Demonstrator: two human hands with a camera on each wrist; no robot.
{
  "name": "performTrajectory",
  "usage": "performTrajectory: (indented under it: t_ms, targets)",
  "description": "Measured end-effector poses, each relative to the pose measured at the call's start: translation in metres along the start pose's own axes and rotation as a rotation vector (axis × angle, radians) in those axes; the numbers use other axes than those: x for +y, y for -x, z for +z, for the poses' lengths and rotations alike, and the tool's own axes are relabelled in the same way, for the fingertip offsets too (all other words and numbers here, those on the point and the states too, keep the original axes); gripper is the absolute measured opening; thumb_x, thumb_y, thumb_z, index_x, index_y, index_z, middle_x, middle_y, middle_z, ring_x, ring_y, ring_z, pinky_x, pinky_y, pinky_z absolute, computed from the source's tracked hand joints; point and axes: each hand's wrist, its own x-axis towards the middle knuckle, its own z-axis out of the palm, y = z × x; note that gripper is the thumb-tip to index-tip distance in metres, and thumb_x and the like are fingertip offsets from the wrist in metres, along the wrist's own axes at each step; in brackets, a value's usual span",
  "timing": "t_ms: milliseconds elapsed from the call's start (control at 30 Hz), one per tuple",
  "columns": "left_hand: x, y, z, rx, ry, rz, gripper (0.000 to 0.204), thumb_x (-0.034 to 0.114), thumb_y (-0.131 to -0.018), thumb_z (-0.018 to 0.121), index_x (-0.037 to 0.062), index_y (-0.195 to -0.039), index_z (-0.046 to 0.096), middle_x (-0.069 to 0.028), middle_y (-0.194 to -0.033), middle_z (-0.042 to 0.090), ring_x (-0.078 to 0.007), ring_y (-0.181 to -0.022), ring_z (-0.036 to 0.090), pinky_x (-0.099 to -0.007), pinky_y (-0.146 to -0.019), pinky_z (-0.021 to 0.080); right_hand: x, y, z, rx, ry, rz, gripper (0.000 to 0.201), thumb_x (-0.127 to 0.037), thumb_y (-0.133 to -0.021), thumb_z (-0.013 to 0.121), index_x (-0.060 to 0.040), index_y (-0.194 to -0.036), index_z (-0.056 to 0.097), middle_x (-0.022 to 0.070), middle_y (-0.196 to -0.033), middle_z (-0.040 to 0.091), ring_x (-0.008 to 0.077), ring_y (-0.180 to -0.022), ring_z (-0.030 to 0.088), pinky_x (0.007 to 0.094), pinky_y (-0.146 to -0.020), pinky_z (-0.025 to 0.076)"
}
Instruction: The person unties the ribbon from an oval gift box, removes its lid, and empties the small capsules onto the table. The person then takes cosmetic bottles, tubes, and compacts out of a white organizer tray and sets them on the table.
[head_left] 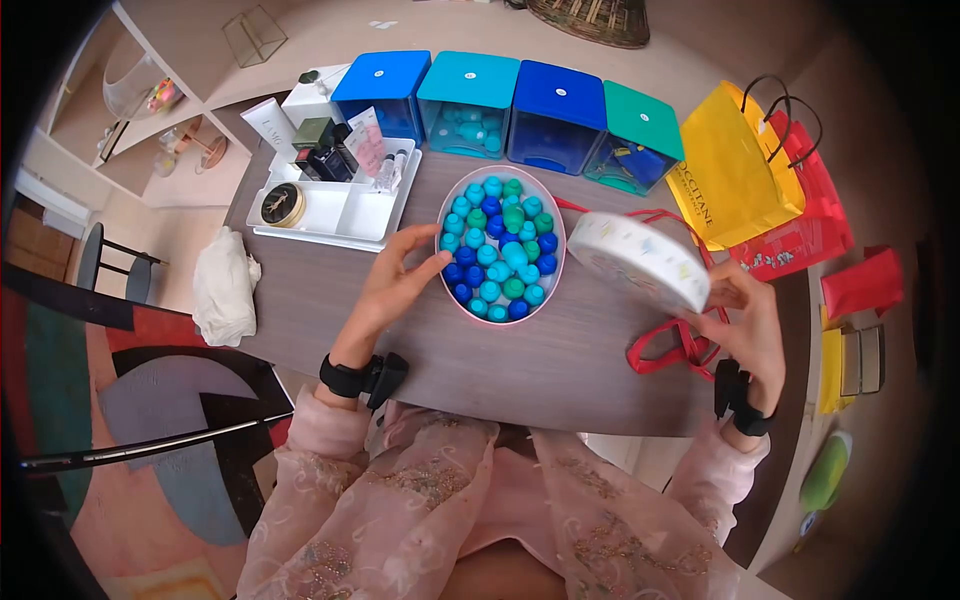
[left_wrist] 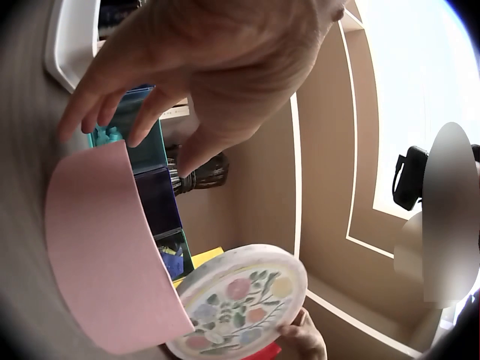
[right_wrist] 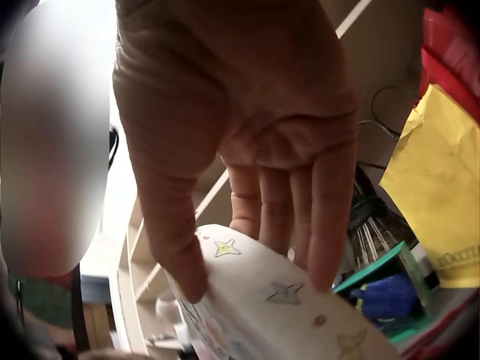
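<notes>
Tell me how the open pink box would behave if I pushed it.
The pink box looks stiff, its wall holding a smooth curve. It's wide and sits flat, so tipping seems unlikely. The loose, rounded pieces inside would probably jostle.

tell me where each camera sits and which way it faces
Head: on the person's head, facing forward and down at the table; both sleeves and hands show.
Left wrist: looks past the left hand to the pink box; the right hand shows beyond.
Right wrist: looks along the right hand's palm side to the patterned lid it grips.
All three share the lid and the green-topped bin.
</notes>
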Motion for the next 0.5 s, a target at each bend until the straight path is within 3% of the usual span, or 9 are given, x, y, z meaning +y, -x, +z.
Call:
performTrajectory:
  t_ms: [33, 100, 133, 500]
  targets:
    - [0.0, -0.001, 0.001, -0.013, 0.012, 0.0, 0.044, 0.02, -0.081, 0.07, 0.0048, -0.119, 0.054, -0.0098, -0.123, 0.05, -0.021, -0.117, 0.046, -0.0328, -0.086, 0.046, 0.002, 0.0, 0.004, 0.002, 0.0, 0.001, 0.033, 0.005, -0.064, 0.071, 0.0003, -0.093, 0.054, 0.0114, -0.084, 0.067, 0.0183, -0.074, 0.066, 0.0283, -0.07, 0.051]
    - [-0.001, -0.001, 0.001, -0.025, 0.022, 0.001, 0.045, 0.02, -0.08, 0.07, 0.005, -0.119, 0.054, -0.0096, -0.122, 0.051, -0.021, -0.116, 0.046, -0.0331, -0.086, 0.046, 0.002, -0.003, 0.014, 0.108, 0.505, -0.164, 0.036, 0.006, -0.062, 0.071, -0.0022, -0.093, 0.054, 0.0149, -0.082, 0.064, 0.0287, -0.076, 0.065, 0.0324, -0.068, 0.05]
    - [-0.002, 0.0, 0.001, -0.029, 0.024, 0.003, 0.046, 0.021, -0.08, 0.071, 0.0051, -0.12, 0.054, -0.0095, -0.122, 0.051, -0.0209, -0.116, 0.046, -0.0339, -0.087, 0.046, 0.011, -0.004, 0.017, 0.125, 0.545, -0.193, 0.036, 0.005, -0.06, 0.07, -0.0035, -0.091, 0.054, 0.0165, -0.081, 0.06, 0.0355, -0.076, 0.059, 0.0374, -0.065, 0.047]
    - [0.001, 0.002, 0.002, -0.052, 0.019, -0.01, 0.053, 0.02, -0.082, 0.069, 0.003, -0.127, 0.046, -0.0111, -0.125, 0.05, -0.0258, -0.115, 0.049, -0.0382, -0.091, 0.043, 0.083, 0.009, 0.018, 0.153, 0.842, -0.214, 0.024, 0.008, -0.065, 0.058, -0.0028, -0.085, 0.049, 0.0139, -0.076, 0.052, 0.0333, -0.074, 0.054, 0.0417, -0.061, 0.045]
